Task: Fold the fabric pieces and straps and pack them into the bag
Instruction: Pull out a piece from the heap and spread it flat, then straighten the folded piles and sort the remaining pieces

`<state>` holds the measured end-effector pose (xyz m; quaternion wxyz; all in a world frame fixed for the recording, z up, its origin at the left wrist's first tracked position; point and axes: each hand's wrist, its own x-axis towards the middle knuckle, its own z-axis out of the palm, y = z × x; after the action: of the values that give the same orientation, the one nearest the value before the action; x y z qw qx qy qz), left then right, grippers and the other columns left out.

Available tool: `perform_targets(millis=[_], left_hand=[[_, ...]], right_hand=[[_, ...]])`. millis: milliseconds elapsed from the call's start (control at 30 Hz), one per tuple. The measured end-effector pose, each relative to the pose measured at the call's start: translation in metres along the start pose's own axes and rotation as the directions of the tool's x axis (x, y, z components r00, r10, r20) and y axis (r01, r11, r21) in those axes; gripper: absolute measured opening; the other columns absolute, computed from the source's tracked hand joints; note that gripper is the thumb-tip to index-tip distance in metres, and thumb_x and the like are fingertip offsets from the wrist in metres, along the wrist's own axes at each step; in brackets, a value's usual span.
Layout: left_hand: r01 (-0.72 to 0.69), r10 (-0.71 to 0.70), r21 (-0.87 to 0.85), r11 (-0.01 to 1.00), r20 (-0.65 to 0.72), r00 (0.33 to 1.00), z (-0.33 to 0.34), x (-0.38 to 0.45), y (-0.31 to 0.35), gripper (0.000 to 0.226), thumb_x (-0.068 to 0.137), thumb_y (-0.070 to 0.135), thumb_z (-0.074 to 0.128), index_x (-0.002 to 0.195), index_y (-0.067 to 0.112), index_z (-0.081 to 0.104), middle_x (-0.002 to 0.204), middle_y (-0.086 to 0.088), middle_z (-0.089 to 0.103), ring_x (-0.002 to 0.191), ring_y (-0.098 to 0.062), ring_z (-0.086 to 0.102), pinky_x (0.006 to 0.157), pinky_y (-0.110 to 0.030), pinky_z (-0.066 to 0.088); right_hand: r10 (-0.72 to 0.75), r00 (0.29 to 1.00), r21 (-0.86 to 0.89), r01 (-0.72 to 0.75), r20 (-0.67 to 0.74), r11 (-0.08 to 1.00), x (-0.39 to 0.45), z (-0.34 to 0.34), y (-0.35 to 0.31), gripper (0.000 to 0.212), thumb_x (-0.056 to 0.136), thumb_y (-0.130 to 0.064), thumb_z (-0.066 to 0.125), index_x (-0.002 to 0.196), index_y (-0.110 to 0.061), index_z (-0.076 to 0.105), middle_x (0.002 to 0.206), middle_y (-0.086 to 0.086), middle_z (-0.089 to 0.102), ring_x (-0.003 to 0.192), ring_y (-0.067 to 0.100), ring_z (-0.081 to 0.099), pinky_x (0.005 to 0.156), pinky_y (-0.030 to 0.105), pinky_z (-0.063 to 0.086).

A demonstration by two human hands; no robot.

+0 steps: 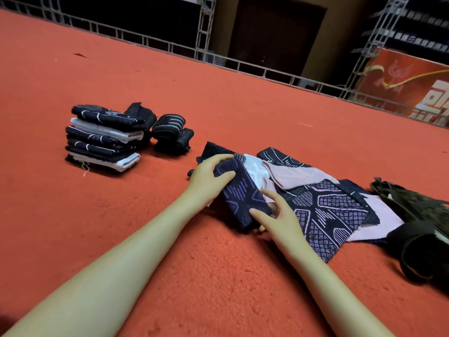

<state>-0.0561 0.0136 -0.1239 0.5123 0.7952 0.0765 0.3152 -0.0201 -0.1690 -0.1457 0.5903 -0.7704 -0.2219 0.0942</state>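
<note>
Underfoot, red carpet (121,76), metal truss railing (206,27) beyond.

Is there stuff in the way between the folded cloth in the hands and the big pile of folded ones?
Nothing visible. Only bare red carpet lies between the folded piece both hands grip and the stack. The rolled straps sit beside the stack, farther back.

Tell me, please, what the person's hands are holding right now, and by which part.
Both hands hold one folded dark navy patterned fabric piece: the left hand grips its far end, the right hand its near end.
</note>
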Motion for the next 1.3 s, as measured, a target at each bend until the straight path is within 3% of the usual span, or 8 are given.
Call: perform_targets(millis=[233, 367, 467, 567, 700, 867, 1000, 1300], left_hand=[[0.119, -0.09, 0.05, 0.992, -0.386, 0.918, -0.048, 0.013, -0.028, 0.035, 0.085, 0.018, 0.061, 0.12, 0.019, 0.058, 0.116, 0.001, 0.059, 0.105, -0.011, 0.053, 0.094, -0.027, 0.041], [0.259, -0.171, 0.1, 0.961, -0.521, 0.836, -0.077, 0.012, -0.042, 0.038, 0.086, 0.014, 0.056, 0.124, 0.017, 0.054, 0.117, -0.007, 0.056, 0.107, -0.022, 0.053, 0.084, -0.023, 0.034], [0.375, -0.236, 0.185, 0.909, -0.513, 0.825, -0.088, 0.015, -0.06, 0.039, 0.086, 0.014, 0.054, 0.125, 0.017, 0.053, 0.12, -0.009, 0.055, 0.109, -0.028, 0.053, 0.085, -0.029, 0.038], [0.46, -0.304, 0.272, 0.845, -0.464, 0.832, -0.088, 0.018, -0.076, 0.038, 0.085, 0.015, 0.053, 0.123, 0.014, 0.054, 0.124, -0.012, 0.056, 0.112, -0.032, 0.052, 0.09, -0.038, 0.042], [0.482, -0.266, 0.417, 0.771, -0.477, 0.838, -0.083, 0.019, -0.075, 0.049, 0.084, 0.013, 0.054, 0.132, 0.019, 0.048, 0.133, -0.01, 0.045, 0.125, -0.031, 0.039, 0.103, -0.041, 0.033], [0.324, -0.104, 0.572, 0.754, -0.383, 0.918, -0.074, 0.017, -0.07, 0.046, 0.082, 0.011, 0.054, 0.128, 0.019, 0.055, 0.127, -0.005, 0.049, 0.122, -0.025, 0.038, 0.108, -0.034, 0.024], [0.166, -0.067, 0.577, 0.799, -0.19, 0.98, -0.064, 0.019, -0.062, 0.03, 0.087, 0.018, 0.054, 0.113, 0.019, 0.067, 0.116, -0.008, 0.058, 0.113, -0.028, 0.047, 0.099, -0.036, 0.037], [-0.166, 0.162, 0.374, 0.912, 0.042, 0.986, -0.034, 0.009, -0.041, 0.033, 0.09, 0.033, 0.055, 0.12, 0.022, 0.062, 0.115, 0.005, 0.062, 0.111, -0.014, 0.053, 0.096, -0.027, 0.039]], right_hand=[[-0.005, 0.996, 0.141, 0.017, -0.085, 0.99, 0.057, 0.073, -0.033, 0.034, 0.084, -0.002, 0.064, 0.116, -0.013, 0.056, 0.082, 0.0, 0.062, 0.066, 0.011, 0.057, 0.06, 0.023, 0.047], [-0.152, 0.986, -0.171, 0.14, -0.062, 0.975, 0.086, 0.119, -0.035, 0.03, 0.081, -0.012, 0.067, 0.11, -0.016, 0.061, 0.084, -0.006, 0.062, 0.078, 0.011, 0.06, 0.071, 0.022, 0.046], [-0.331, 0.942, -0.472, 0.316, 0.054, 0.823, 0.096, 0.127, -0.031, 0.025, 0.086, -0.024, 0.061, 0.11, -0.016, 0.066, 0.102, 0.0, 0.062, 0.1, 0.017, 0.056, 0.091, 0.031, 0.043], [-0.363, 0.921, -0.73, 0.344, 0.14, 0.591, 0.103, 0.107, -0.018, 0.048, 0.085, -0.046, 0.043, 0.114, -0.015, 0.065, 0.111, 0.006, 0.06, 0.111, 0.027, 0.049, 0.094, 0.037, 0.038], [-0.406, 0.894, -0.789, 0.386, 0.192, 0.477, 0.097, 0.078, -0.001, 0.068, 0.077, -0.06, 0.033, 0.116, -0.015, 0.064, 0.115, 0.005, 0.059, 0.112, 0.026, 0.05, 0.093, 0.038, 0.038], [-0.422, 0.863, -0.778, 0.46, 0.278, 0.428, 0.075, 0.044, 0.009, 0.054, 0.077, -0.058, 0.058, 0.116, -0.02, 0.065, 0.116, 0.002, 0.059, 0.11, 0.023, 0.051, 0.092, 0.039, 0.043], [-0.493, 0.83, -0.748, 0.498, 0.262, 0.439, 0.066, 0.029, 0.017, 0.031, 0.079, -0.036, 0.068, 0.107, -0.023, 0.072, 0.102, 0.001, 0.065, 0.097, 0.027, 0.06, 0.08, 0.035, 0.05], [-0.532, 0.846, -0.567, 0.448, 0.019, 0.691, 0.053, 0.016, 0.011, 0.013, 0.086, -0.028, 0.066, 0.096, -0.025, 0.074, 0.089, -0.009, 0.071, 0.084, 0.012, 0.062, 0.077, 0.028, 0.046]])
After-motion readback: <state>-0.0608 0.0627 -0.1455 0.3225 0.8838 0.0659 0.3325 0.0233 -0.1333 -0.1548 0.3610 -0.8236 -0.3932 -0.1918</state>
